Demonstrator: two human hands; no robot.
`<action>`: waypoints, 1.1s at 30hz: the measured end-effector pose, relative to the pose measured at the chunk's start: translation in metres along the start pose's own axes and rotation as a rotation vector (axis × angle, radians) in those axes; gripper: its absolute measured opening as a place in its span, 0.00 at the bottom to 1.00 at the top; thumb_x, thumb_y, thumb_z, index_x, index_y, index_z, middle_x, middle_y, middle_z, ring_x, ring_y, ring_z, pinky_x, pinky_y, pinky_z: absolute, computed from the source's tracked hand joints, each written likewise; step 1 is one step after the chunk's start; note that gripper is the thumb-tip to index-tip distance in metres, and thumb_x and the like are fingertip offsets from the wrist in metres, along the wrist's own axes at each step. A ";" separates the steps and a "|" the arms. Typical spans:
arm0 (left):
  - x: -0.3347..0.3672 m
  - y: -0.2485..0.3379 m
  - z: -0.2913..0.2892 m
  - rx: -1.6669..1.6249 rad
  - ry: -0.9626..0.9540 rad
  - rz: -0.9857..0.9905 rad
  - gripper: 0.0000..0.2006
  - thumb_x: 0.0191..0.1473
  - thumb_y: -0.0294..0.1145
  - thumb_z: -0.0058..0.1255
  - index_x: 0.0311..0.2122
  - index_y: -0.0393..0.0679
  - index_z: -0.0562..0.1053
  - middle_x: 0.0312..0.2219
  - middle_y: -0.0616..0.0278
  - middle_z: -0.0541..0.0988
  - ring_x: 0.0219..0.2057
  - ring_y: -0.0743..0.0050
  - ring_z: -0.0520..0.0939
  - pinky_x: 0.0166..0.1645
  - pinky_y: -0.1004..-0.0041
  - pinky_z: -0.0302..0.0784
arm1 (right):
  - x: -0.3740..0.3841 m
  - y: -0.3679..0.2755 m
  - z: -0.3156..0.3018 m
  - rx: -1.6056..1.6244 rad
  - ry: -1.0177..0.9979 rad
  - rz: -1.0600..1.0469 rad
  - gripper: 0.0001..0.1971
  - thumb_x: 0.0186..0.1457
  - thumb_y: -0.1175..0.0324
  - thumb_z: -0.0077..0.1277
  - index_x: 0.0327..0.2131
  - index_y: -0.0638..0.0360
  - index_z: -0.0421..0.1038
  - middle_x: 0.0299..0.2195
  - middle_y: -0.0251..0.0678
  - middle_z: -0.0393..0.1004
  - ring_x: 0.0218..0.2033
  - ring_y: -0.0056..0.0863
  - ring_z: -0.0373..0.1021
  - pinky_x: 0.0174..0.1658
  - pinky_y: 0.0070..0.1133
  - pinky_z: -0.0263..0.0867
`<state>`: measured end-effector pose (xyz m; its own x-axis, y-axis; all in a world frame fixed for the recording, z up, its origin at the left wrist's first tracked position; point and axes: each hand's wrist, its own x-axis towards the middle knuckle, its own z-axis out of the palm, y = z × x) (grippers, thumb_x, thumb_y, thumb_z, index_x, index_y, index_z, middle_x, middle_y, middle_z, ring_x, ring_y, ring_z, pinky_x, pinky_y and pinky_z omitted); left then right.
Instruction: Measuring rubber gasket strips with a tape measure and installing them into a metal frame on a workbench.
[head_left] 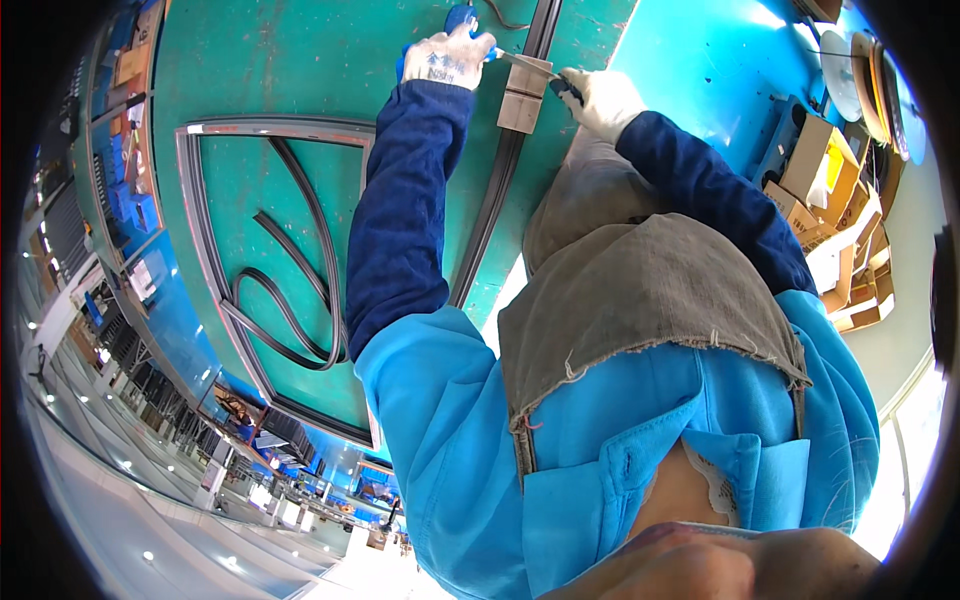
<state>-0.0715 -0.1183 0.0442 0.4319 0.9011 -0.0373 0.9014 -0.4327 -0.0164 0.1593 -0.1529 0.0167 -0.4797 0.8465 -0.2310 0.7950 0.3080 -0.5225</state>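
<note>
My left hand (447, 58), in a white work glove with blue parts, is closed at the top of the green table. A thin metal tool (528, 64) runs from its fingers across to my right hand (606, 103), also gloved and closed around the tool's dark end. The tool's exact kind I cannot make out. Beneath it a silvery metal block (523, 98) with a slot line sits around a long black profile strip (490, 220), which slants down the table. Something blue (460, 16) shows above my left fingers; it may be glove or handle.
A grey rectangular frame (215, 270) lies on the green table (270, 65) at the left, with a looped black rubber strip (325, 250) across it. Cardboard boxes (825, 185) and round discs (868, 85) stand at the right. Shelves with blue bins (132, 205) line the far left.
</note>
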 end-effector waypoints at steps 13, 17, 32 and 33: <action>-0.047 0.064 0.038 -1.328 -0.085 -1.063 0.14 0.54 0.41 0.47 0.33 0.40 0.75 0.17 0.64 0.75 0.13 0.79 0.72 0.16 0.76 0.70 | -0.018 -0.010 0.000 -0.408 -0.178 -0.206 0.10 0.50 0.66 0.45 0.35 0.61 0.66 0.26 0.42 0.72 0.28 0.36 0.72 0.28 0.30 0.67; -0.043 0.060 0.038 -1.453 -0.088 -1.226 0.12 0.52 0.42 0.49 0.30 0.42 0.75 0.17 0.66 0.75 0.12 0.78 0.70 0.14 0.75 0.66 | -0.019 -0.004 0.017 -0.258 -0.082 -0.200 0.10 0.51 0.64 0.46 0.33 0.61 0.67 0.25 0.43 0.72 0.28 0.38 0.72 0.29 0.29 0.68; -0.043 0.067 0.041 -1.406 -0.042 -1.262 0.11 0.49 0.39 0.53 0.23 0.44 0.74 0.17 0.69 0.75 0.12 0.85 0.68 0.16 0.79 0.66 | -0.022 -0.006 0.013 1.428 -0.525 0.597 0.19 0.52 0.46 0.48 0.33 0.53 0.73 0.18 0.24 0.66 0.18 0.19 0.65 0.19 0.20 0.62; -0.043 0.068 0.044 -1.407 -0.036 -1.264 0.11 0.50 0.39 0.53 0.23 0.43 0.74 0.17 0.69 0.75 0.12 0.85 0.68 0.16 0.80 0.66 | -0.020 -0.002 0.019 1.431 -0.504 0.665 0.19 0.53 0.48 0.47 0.33 0.54 0.73 0.18 0.24 0.67 0.17 0.19 0.65 0.19 0.20 0.61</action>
<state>-0.0306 -0.1879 0.0010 -0.3975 0.6200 -0.6765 0.0194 0.7428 0.6693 0.1601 -0.1789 0.0065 -0.5085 0.3533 -0.7852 0.0703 -0.8919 -0.4468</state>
